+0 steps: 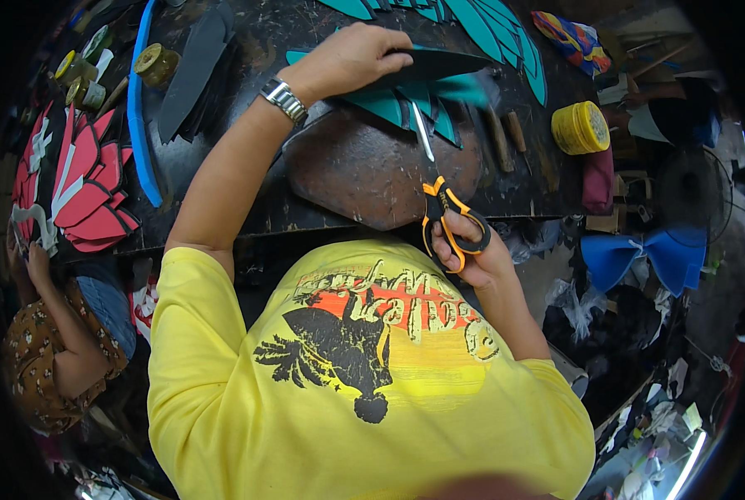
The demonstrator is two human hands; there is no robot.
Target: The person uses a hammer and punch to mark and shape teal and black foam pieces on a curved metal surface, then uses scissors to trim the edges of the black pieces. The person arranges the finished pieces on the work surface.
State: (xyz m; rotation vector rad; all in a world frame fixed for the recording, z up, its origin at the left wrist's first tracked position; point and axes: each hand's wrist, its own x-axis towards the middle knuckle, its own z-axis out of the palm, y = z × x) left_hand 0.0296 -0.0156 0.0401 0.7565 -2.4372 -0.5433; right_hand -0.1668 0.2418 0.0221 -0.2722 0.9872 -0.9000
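My left hand [357, 57], with a metal watch on its wrist, pinches a dark, pointed sole-shaped sheet [439, 63] above the workbench. My right hand [482, 260] grips scissors [436, 193] with orange and black handles, fingers through the loops. Their blades look nearly together and point away from me, tips beside teal leaf-shaped pieces [381, 107] under the dark sheet. Part of that teal pile is blurred. Below the blades lies a worn brown board [347, 171] at the bench's near edge.
More teal pieces [497, 37] are fanned out at the back. To the left lie a blue strip [139, 117], black cut sheets [196, 71] and red pieces [89, 187]. A yellow tub [580, 127] and wooden-handled tools [499, 137] stand right. Another person [64, 342] works at far left.
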